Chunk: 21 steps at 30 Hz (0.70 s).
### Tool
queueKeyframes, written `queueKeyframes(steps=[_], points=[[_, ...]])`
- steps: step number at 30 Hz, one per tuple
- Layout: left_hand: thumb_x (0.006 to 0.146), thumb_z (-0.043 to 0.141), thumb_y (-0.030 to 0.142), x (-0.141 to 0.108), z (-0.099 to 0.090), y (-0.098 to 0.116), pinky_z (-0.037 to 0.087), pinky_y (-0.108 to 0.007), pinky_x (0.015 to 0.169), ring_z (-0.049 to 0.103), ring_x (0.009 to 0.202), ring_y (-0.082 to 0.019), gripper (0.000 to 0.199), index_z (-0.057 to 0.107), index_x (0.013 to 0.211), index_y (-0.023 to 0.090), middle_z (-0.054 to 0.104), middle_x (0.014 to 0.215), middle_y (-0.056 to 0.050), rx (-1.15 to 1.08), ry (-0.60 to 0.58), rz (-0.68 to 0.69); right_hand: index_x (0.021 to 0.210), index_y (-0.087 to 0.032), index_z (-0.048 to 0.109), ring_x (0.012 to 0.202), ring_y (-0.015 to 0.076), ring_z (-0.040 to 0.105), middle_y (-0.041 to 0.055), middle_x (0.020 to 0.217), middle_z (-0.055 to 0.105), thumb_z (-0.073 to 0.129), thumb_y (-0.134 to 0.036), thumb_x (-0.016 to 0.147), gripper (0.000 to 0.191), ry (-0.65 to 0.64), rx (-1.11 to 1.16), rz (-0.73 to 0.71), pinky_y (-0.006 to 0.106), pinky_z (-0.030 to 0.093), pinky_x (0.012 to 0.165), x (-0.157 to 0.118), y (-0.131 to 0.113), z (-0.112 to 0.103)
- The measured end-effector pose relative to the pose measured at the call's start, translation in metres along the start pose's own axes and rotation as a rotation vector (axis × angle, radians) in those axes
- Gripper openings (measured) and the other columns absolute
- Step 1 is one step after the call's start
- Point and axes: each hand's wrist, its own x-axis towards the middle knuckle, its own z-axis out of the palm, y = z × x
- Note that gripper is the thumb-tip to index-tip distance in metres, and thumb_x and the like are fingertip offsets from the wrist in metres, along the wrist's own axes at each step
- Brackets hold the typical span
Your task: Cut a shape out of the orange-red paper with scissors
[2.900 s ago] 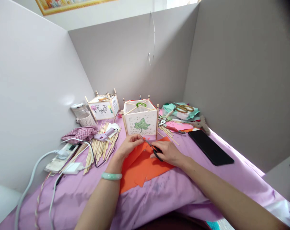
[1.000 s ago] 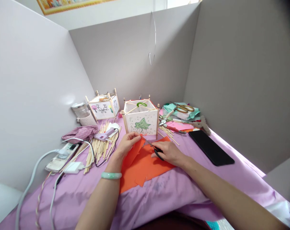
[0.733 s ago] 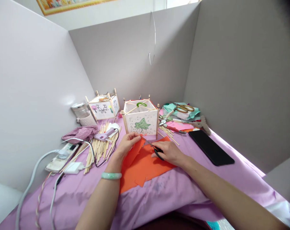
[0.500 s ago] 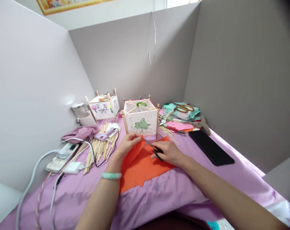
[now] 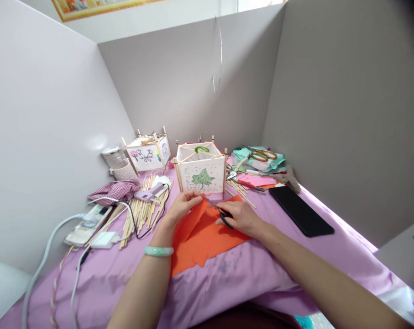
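Note:
My left hand point(image 5: 185, 204) pinches the far edge of a folded piece of orange paper point(image 5: 193, 224), thumb and fingers together. In my right hand point(image 5: 243, 216) are small scissors with black handles point(image 5: 226, 218). Their blades point left, at the paper's edge close to my left fingertips. Under both hands a larger orange sheet point(image 5: 207, 246) lies on the purple cloth, with a ragged notch at its near edge. Right behind the hands stands a white lantern point(image 5: 201, 176) with a stick frame and a green leaf drawn on its front.
Behind on the left is a second lantern point(image 5: 147, 155), beside a jar point(image 5: 116, 160). Wooden sticks point(image 5: 143, 217), a glue gun point(image 5: 148, 192) and a power strip point(image 5: 88, 224) with cables lie left. To the right are a black phone point(image 5: 301, 211), red-handled pliers point(image 5: 249, 183) and large scissors point(image 5: 263, 155).
Almost nothing differs. Both hands, the paper and the scissors stay in nearly the same place.

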Motion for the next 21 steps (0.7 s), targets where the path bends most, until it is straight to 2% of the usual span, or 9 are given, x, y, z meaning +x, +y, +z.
queueKeyframes(steps=[5, 16, 21], points=[[0.066, 0.070, 0.035, 0.0000, -0.0005, 0.0006, 0.034, -0.019, 0.050, 0.049, 0.051, -0.008, 0.025, 0.058, 0.074, 0.014, 0.058, 0.062, 0.002, 0.016, 0.007, -0.021, 0.104, -0.019, 0.060, 0.078, 0.0180, 0.063, 0.0056, 0.087, 0.067, 0.060, -0.048, 0.078, 0.039, -0.005, -0.010, 0.010, 0.024, 0.043, 0.067, -0.0005, 0.0008, -0.0002], [0.067, 0.070, 0.031, -0.0008, 0.0060, 0.0038, 0.032, -0.020, 0.055, 0.046, 0.056, -0.008, 0.021, 0.061, 0.070, 0.012, 0.057, 0.063, 0.002, 0.061, -0.035, 0.057, 0.106, -0.019, 0.060, 0.077, 0.0175, 0.062, 0.0060, 0.088, 0.067, 0.059, -0.051, 0.077, 0.044, 0.002, 0.020, 0.011, 0.025, 0.042, 0.068, -0.0015, -0.0030, 0.0008], [0.067, 0.069, 0.030, -0.0005, 0.0057, 0.0031, 0.030, -0.020, 0.053, 0.044, 0.056, -0.008, 0.020, 0.060, 0.070, 0.012, 0.056, 0.062, 0.001, 0.066, -0.033, 0.049, 0.108, -0.018, 0.059, 0.079, 0.0180, 0.062, 0.0062, 0.090, 0.067, 0.059, -0.052, 0.078, 0.045, 0.000, 0.009, 0.009, 0.025, 0.042, 0.068, -0.0011, -0.0017, 0.0018]])
